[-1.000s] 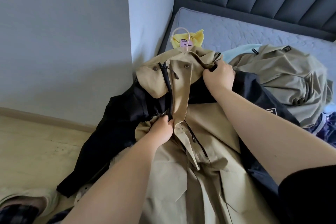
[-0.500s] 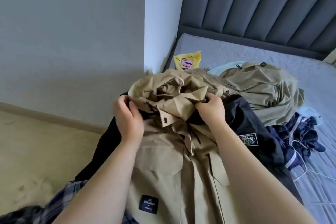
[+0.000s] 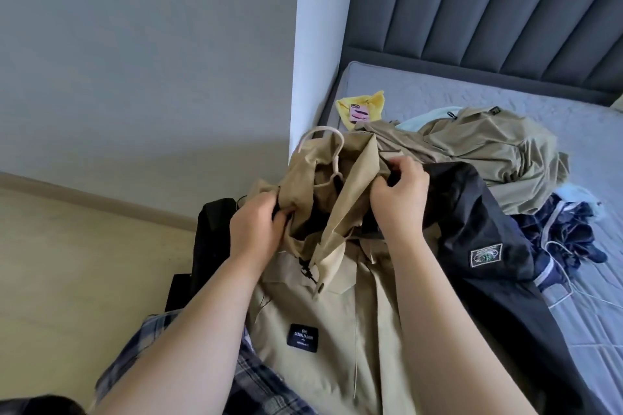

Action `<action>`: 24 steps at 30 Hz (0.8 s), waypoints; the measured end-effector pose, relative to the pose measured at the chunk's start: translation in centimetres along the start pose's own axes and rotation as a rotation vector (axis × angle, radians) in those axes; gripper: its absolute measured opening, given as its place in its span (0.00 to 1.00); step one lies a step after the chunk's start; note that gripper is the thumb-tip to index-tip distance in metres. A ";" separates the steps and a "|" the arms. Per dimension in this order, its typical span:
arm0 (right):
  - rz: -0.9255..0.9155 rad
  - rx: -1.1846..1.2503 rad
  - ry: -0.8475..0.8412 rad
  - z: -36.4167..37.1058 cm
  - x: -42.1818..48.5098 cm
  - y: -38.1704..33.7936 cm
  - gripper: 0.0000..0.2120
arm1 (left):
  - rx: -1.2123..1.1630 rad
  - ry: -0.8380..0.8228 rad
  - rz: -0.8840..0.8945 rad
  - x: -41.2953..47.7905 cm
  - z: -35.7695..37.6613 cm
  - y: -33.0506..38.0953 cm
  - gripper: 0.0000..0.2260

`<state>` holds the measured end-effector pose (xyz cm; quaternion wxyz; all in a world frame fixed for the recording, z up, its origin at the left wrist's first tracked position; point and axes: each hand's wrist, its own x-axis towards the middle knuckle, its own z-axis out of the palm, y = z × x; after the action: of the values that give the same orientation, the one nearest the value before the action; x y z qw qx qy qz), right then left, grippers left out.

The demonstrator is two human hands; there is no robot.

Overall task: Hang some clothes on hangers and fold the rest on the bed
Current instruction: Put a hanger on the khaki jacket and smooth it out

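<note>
Hanger point(image 3: 339, 153) inside tan jacket point(image 3: 337, 313) collar; fingers of left hand point(image 3: 256, 229), right hand point(image 3: 401, 192) gripping collar fabric.

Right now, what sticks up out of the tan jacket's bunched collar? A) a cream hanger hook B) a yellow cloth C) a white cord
A: the cream hanger hook curves up from the collar of the tan jacket, which the left hand and right hand grip.

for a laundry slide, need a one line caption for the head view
Left hand and right hand hold a tan jacket at its collar, around a pale hanger, atop a black jacket
</note>
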<state>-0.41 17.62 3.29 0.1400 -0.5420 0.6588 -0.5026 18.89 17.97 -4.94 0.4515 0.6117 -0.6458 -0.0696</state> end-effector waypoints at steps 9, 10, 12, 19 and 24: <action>0.099 0.083 0.009 1.3 -2.3 -0.2 0.19 | -0.167 0.032 -0.075 0.4 1.4 1.5 0.04; 0.224 0.249 0.111 0.9 -1.9 0.3 0.19 | -0.212 0.047 -0.126 0.6 1.2 1.1 0.05; 0.546 0.636 0.234 -0.3 -1.0 1.5 0.17 | -0.269 0.119 -0.210 1.2 0.6 0.3 0.12; 0.181 0.225 0.239 -2.1 -1.6 1.9 0.22 | -0.313 0.072 -0.250 1.4 1.0 0.0 0.15; -0.097 0.009 0.080 -1.3 -0.8 0.2 0.21 | -0.324 0.001 -0.157 0.9 1.0 0.4 0.08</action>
<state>-1.17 18.99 3.47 0.0913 -0.5523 0.6345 -0.5329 18.04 16.82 -4.82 0.5377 0.5795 -0.5762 -0.2072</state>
